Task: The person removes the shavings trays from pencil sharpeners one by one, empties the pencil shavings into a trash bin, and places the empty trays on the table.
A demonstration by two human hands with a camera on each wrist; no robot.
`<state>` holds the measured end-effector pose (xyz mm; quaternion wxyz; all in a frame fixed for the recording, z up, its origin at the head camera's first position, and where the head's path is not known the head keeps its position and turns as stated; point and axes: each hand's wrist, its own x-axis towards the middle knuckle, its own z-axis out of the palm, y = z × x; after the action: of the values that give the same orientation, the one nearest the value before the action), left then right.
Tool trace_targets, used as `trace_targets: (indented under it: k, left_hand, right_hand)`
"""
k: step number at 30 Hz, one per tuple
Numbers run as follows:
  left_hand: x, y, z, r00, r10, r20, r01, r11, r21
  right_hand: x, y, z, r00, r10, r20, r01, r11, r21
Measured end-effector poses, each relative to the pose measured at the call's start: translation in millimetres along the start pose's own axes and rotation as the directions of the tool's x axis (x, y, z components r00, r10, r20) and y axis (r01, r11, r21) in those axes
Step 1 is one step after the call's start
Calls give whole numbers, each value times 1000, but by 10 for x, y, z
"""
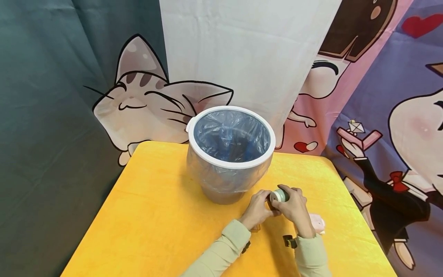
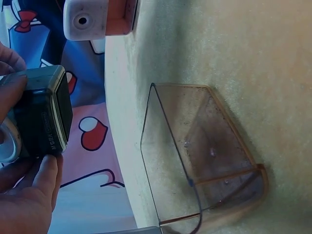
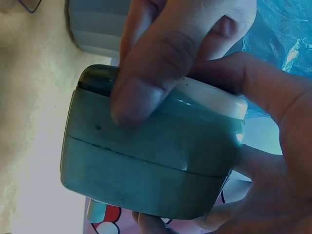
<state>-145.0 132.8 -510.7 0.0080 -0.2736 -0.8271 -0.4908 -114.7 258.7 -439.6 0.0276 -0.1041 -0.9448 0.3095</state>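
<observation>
Both hands hold a small green pencil sharpener with a white round part, in front of the bin at the right. My left hand grips it from the left, and my right hand has its fingers curled round the other side. Up close in the right wrist view, the sharpener's green casing shows a thin seam across it, with a thumb pressed on it. A dark panel with small lettering shows on the sharpener in the left wrist view. A see-through brownish drawer lies on the table below the hands.
A tall bin with a white rim and a clear plastic liner stands beyond the hands. By the right wrist lies a pink-and-white sharpener with a round hole. A yellow cloth covers the table; printed curtains hang behind.
</observation>
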Motion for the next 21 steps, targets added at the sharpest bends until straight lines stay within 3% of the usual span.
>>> trace_targets:
  k: [12, 21]
  left_hand:
    - [-18, -4, -17, 998, -56, 40, 57, 998, -40]
    - [-14, -41, -18, 999, -41, 34, 43, 999, -33]
  right_hand:
    - [-9, -6, -3, 1000, -7, 14, 7, 1000, -3]
    - [28, -18, 4, 1000, -8, 30, 10, 999, -34]
